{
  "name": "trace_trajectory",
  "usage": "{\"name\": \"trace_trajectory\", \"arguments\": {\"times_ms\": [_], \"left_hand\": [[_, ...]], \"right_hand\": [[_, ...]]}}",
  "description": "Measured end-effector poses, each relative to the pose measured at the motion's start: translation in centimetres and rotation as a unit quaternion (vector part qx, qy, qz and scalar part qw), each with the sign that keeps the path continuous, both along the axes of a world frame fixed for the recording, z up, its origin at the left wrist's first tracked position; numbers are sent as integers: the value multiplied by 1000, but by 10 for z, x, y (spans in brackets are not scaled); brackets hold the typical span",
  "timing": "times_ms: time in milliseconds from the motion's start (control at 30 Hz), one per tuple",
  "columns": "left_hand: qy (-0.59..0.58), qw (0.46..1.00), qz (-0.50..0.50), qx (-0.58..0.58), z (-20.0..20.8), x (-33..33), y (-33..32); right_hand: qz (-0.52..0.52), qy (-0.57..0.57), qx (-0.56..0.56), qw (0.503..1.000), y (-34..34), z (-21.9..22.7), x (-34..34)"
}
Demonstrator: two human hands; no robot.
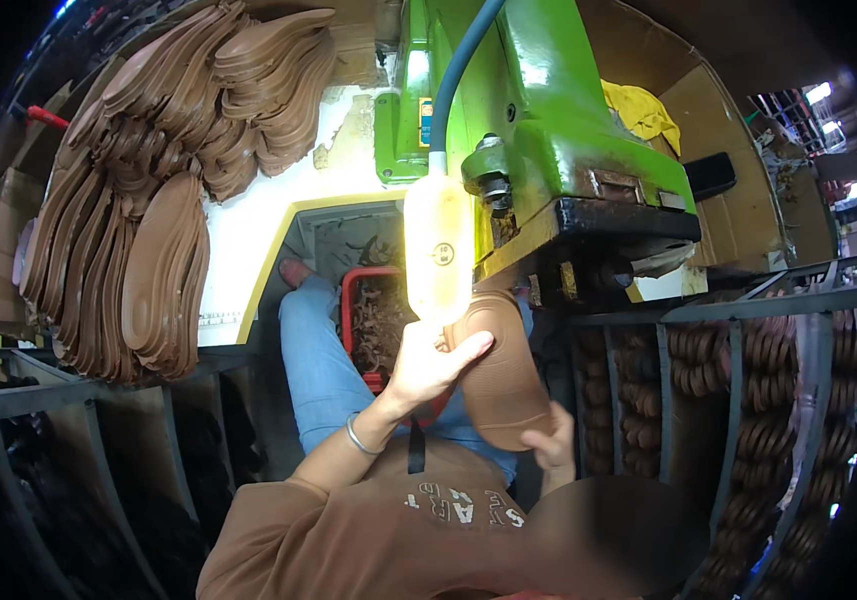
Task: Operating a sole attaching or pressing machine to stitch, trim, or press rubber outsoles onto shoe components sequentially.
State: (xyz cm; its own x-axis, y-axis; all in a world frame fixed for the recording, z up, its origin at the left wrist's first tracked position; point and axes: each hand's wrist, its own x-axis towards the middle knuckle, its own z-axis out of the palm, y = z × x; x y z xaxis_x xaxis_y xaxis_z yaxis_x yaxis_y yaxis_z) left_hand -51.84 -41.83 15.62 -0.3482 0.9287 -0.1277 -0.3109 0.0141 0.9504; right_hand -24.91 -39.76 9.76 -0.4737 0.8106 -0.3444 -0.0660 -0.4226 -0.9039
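Observation:
A brown shoe sole (pixel 500 375) is held up in front of my body, below the green machine (pixel 548 110). Near its upper end my left hand (pixel 430 362) grips it, the thumb lying across its face. My right hand (pixel 551 440) pinches the lower right edge of the same sole. Just above my left hand hangs a bright lamp (pixel 438 250) on a blue cable, hiding part of the machine behind it. The sole's upper end sits close to the machine's dark lower head (pixel 608 235); I cannot tell whether they touch.
Stacks of brown soles (pixel 163 280) cover the left of the white table (pixel 233 260). Below the table opening stands a red bin (pixel 350 320) with brown scraps. Metal racks (pixel 663 390) with many soles stand at right, another dark rack (pixel 98 450) at left. A yellow cloth (pixel 640 110) lies behind the machine.

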Motion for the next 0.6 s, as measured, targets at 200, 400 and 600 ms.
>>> {"name": "trace_trajectory", "arguments": {"times_ms": [200, 400, 600], "left_hand": [[97, 991, 51, 78, 17, -2, 14], [85, 995, 30, 50, 4, -19, 5], [-32, 998, 29, 45, 28, -55, -21]], "right_hand": [[-137, 98, 82, 982, 102, 39, 0], [-103, 138, 117, 978, 161, 70, -54], [-92, 192, 75, 974, 152, 54, -97]]}}
